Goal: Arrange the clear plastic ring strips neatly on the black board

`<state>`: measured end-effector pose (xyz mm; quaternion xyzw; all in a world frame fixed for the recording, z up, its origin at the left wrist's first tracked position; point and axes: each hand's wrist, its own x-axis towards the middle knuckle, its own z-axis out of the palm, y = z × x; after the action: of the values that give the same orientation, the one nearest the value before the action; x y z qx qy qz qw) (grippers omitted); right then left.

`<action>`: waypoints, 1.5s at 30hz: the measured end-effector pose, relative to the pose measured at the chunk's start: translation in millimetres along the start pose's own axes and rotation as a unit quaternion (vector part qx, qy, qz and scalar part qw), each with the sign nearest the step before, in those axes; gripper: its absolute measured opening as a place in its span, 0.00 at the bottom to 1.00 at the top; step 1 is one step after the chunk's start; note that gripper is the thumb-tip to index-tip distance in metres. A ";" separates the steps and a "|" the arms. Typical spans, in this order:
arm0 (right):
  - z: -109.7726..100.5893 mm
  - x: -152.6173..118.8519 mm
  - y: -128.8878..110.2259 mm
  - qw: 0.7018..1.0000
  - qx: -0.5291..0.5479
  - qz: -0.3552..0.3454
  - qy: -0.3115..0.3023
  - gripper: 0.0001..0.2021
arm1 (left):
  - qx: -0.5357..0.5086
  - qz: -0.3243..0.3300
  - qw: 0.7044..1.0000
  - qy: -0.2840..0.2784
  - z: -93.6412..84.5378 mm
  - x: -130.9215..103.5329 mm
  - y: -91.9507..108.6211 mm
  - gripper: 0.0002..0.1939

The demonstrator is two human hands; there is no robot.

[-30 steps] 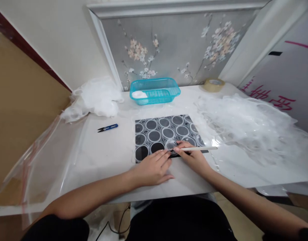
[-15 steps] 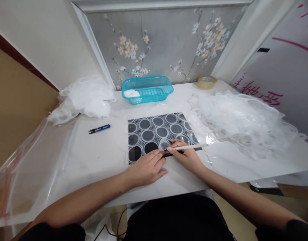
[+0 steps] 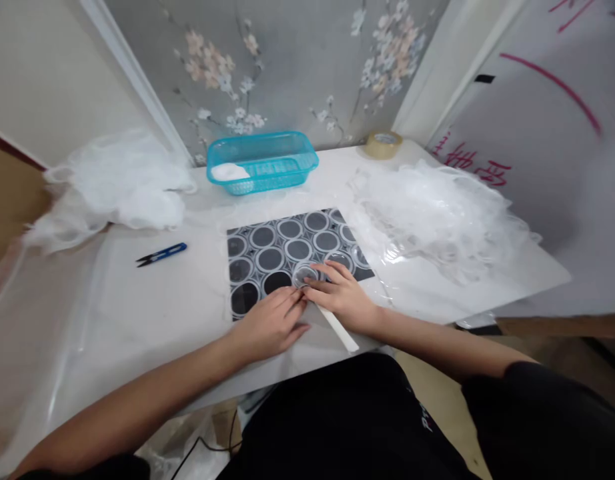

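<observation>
A dark sheet [image 3: 262,259] printed with grey and white rings lies on the white table. At its near edge, a clear plastic disc [image 3: 303,275] sits over one of the rings. My right hand [image 3: 340,297] has its fingertips at the disc's right side, seemingly pinching its rim. My left hand [image 3: 275,323] meets it at the disc's lower edge, fingertips pressed together; whatever they pinch is too small to make out. From beneath my right hand a slim white stick [image 3: 340,331] slants toward the table's near edge, its upper end hidden by the fingers.
A turquoise basket [image 3: 262,163] with something white inside stands at the back, near a roll of tape [image 3: 382,145]. Blue thread snips [image 3: 162,255] lie left. Piles of white translucent rings are at left [image 3: 122,183] and right [image 3: 432,217].
The white stick has swung from pointing right to slanting down toward the near edge. My right hand's fingers have shifted onto the disc. The camera view has turned slightly right.
</observation>
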<state>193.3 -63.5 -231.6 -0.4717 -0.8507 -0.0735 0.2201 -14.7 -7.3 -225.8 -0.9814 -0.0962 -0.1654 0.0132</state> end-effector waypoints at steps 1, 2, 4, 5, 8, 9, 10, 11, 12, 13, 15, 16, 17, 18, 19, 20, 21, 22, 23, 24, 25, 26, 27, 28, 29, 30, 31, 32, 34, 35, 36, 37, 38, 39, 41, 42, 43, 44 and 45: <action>-0.8 2.7 2.5 1.000 -0.006 0.000 0.005 0.09 | -0.003 0.001 1.000 0.000 0.1 0.4 -1.0 0.23; -1.7 6.1 6.7 1.000 -0.007 0.003 0.015 0.09 | -0.008 0.001 1.000 0.000 0.0 0.9 -1.9 0.22; -5.8 14.1 20.6 0.999 0.003 0.024 0.043 0.08 | -0.023 0.001 1.000 0.001 -0.9 1.9 -3.1 0.21; -10.1 18.5 30.1 0.996 0.014 0.052 0.067 0.08 | -0.030 -0.001 1.000 0.001 -1.5 2.2 -3.3 0.20; -33.5 29.1 63.5 0.970 0.037 0.174 0.164 0.08 | -0.039 -0.004 0.999 0.002 -3.6 1.9 -3.0 0.19; -43.8 30.5 74.3 0.957 0.036 0.212 0.196 0.09 | -0.039 -0.005 0.999 0.005 -4.1 1.3 -2.8 0.18; -54.4 30.3 83.9 0.942 0.029 0.246 0.228 0.10 | -0.040 -0.005 0.999 0.007 -4.4 0.5 -2.6 0.18; -64.3 28.5 91.9 0.927 0.019 0.273 0.257 0.11 | -0.040 -0.005 0.999 0.010 -4.7 -0.3 -2.3 0.18; -72.7 25.2 97.7 0.911 0.014 0.301 0.283 0.11 | -0.040 -0.006 0.999 0.015 -4.9 -1.1 -2.1 0.17; -78.8 20.5 101.2 0.895 0.023 0.329 0.300 0.11 | -0.040 -0.007 0.999 0.019 -5.2 -1.8 -1.8 0.17; -82.5 8.9 101.3 0.878 0.081 0.368 0.294 0.11 | -0.036 -0.008 0.999 0.024 -5.8 -2.2 -1.1 0.16; -80.0 2.8 98.4 0.877 0.116 0.375 0.276 0.11 | -0.032 -0.004 0.999 0.026 -6.2 -1.9 -0.6 0.16; -75.0 -3.0 94.0 0.881 0.154 0.371 0.250 0.10 | -0.026 0.005 0.999 0.027 -6.8 -1.1 0.1 0.15; -68.3 -8.2 88.6 0.888 0.188 0.357 0.221 0.10 | -0.021 0.021 0.999 0.028 -7.4 0.2 1.0 0.15; -60.4 -12.5 82.8 0.895 0.220 0.338 0.192 0.09 | -0.018 0.038 0.999 0.028 -8.0 2.0 2.2 0.14; -52.1 -15.8 77.1 0.900 0.256 0.315 0.160 0.09 | -0.018 0.053 0.998 0.026 -8.6 4.3 3.7 0.14; -44.1 -18.0 71.9 0.902 0.289 0.293 0.131 0.08 | -0.021 0.062 0.998 0.022 -9.0 7.2 5.4 0.15; -36.9 -19.3 67.3 0.901 0.318 0.277 0.105 0.08 | -0.027 0.065 0.997 0.015 -9.2 10.7 7.3 0.16; -30.6 -19.8 63.8 0.896 0.340 0.270 0.087 0.08 | -0.032 0.061 0.998 0.008 -9.0 14.7 9.2 0.18; -25.3 -19.8 61.2 0.891 0.354 0.273 0.081 0.08 | -0.034 0.056 0.998 -0.001 -8.3 19.2 11.2 0.19; -21.0 -19.5 59.5 0.883 0.365 0.284 0.082 0.09 | -0.032 0.051 0.998 -0.008 -7.0 24.1 12.9 0.21; -17.6 -19.1 58.6 0.874 0.375 0.298 0.084 0.09 | -0.027 0.048 0.998 -0.010 -5.0 29.2 14.4 0.22; -14.8 -19.0 58.2 0.866 0.381 0.310 0.089 0.10 | -0.019 0.046 0.999 -0.010 -2.2 34.3 15.6 0.23; -12.7 -19.2 58.2 0.861 0.385 0.320 0.095 0.10 | -0.011 0.043 0.999 -0.007 1.1 39.0 16.4 0.25; -11.1 -19.8 58.4 0.857 0.386 0.326 0.098 0.10 | -0.003 0.039 0.999 -0.002 4.9 43.2 16.9 0.26; -9.9 -20.6 58.6 0.856 0.386 0.329 0.097 0.10 | 0.003 0.036 0.999 0.004 8.7 46.7 17.1 0.26; -9.0 -21.6 58.7 0.857 0.384 0.330 0.092 0.10 | 0.007 0.033 0.999 0.009 12.4 49.2 17.0 0.27; -8.5 -22.7 58.9 0.858 0.383 0.332 0.088 0.10 | 0.007 0.030 0.999 0.012 15.5 51.0 16.7 0.27; -8.1 -24.3 59.0 0.859 0.380 0.335 0.079 0.10 | 0.000 0.025 1.000 0.013 19.5 52.5 15.9 0.26; -8.2 -24.7 59.1 0.859 0.380 0.335 0.076 0.10 | -0.007 0.023 1.000 0.012 20.3 52.5 15.5 0.26; -8.3 -24.8 59.2 0.859 0.381 0.335 0.076 0.10 | -0.013 0.022 1.000 0.012 20.5 52.5 14.9 0.26; -8.4 -24.8 59.4 0.858 0.383 0.334 0.076 0.10 | -0.018 0.021 1.000 0.013 20.2 52.4 14.4 0.26; -8.4 -24.5 59.6 0.857 0.386 0.333 0.077 0.10 | -0.022 0.021 0.999 0.015 19.8 52.3 13.9 0.25; -8.3 -24.3 59.8 0.856 0.388 0.332 0.077 0.10 | -0.025 0.022 0.999 0.018 19.4 52.4 13.5 0.25; -7.9 -24.0 60.3 0.855 0.390 0.332 0.076 0.10 | -0.027 0.024 0.999 0.022 18.9 52.8 12.9 0.25; -7.6 -24.0 60.6 0.855 0.388 0.335 0.077 0.10 | -0.027 0.025 0.999 0.023 18.9 53.0 12.8 0.25; -7.4 -24.2 60.9 0.856 0.384 0.337 0.077 0.10 | -0.027 0.027 0.999 0.024 19.0 53.2 12.7 0.25; -7.2 -24.4 61.2 0.857 0.381 0.338 0.079 0.10 | -0.027 0.028 0.999 0.023 19.1 53.2 12.8 0.24; -7.2 -24.6 61.4 0.857 0.379 0.339 0.081 0.11 | -0.028 0.029 0.999 0.021 19.3 53.2 12.8 0.24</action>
<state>258.0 -51.5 -241.2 -0.6031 -0.5796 0.2957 0.4614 43.3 -8.9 -226.6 -0.9800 -0.0631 -0.1885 -0.0070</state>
